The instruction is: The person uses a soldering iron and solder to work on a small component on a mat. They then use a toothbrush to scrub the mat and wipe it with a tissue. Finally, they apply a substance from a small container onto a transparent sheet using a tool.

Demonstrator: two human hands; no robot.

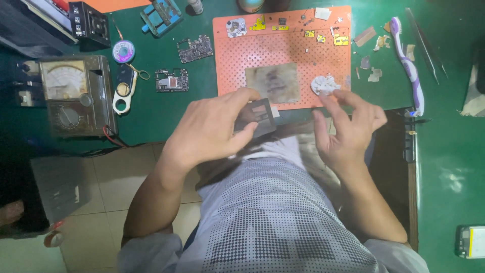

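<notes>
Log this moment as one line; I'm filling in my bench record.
left hand: holds dark stencil plate | right hand: open, empty, beside it | behind: orange mat on green bench

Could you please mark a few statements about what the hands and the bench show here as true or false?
1. The left hand holds a small dark stencil plate. True.
2. The right hand grips the toothbrush. False: the toothbrush lies on the green bench, right of the orange mat; the right hand is open and holds nothing.
3. An analog meter stands at the left of the bench. True.
4. Two circuit boards lie on the orange mat. False: they lie on the green surface to its left.
</notes>
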